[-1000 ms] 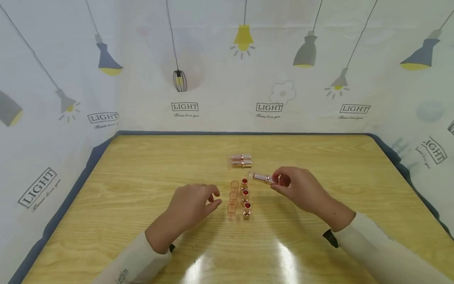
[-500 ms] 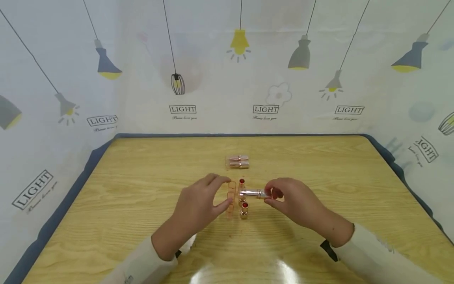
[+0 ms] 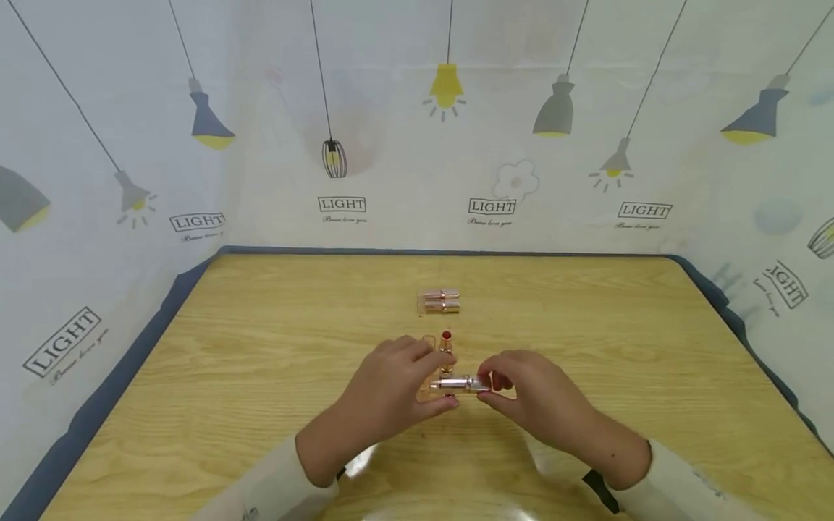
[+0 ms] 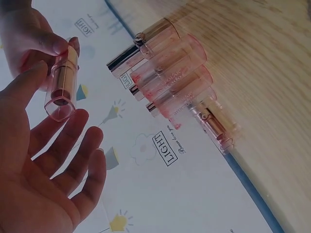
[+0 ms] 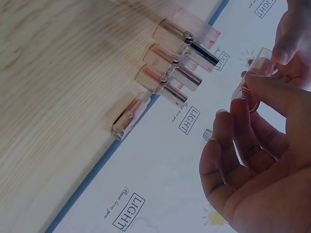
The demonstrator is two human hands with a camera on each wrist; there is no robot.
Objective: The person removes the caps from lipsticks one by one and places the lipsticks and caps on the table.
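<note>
A capped lipstick (image 3: 459,384) lies level between my two hands, a clear cap over its left end. My right hand (image 3: 544,396) pinches its other end between thumb and fingers. My left hand (image 3: 391,383) is spread around the clear end; in the left wrist view its fingers (image 4: 68,145) stand apart from the cap. Behind the hands stands an uncapped red lipstick (image 3: 446,341). The right wrist view shows several uncapped lipsticks (image 5: 172,65) in a row, and the left wrist view the clear pinkish caps (image 4: 180,56) beside them. My hands hide part of this row in the head view.
Two capped lipsticks (image 3: 441,301) lie side by side farther back on the wooden table (image 3: 293,311). A wall covering (image 3: 417,166) with printed lamps rises behind the table and along both sides.
My right hand has brought the lipstick left and nearer to me. My left hand has moved right, from beside the clear caps to around the lipstick's clear end.
</note>
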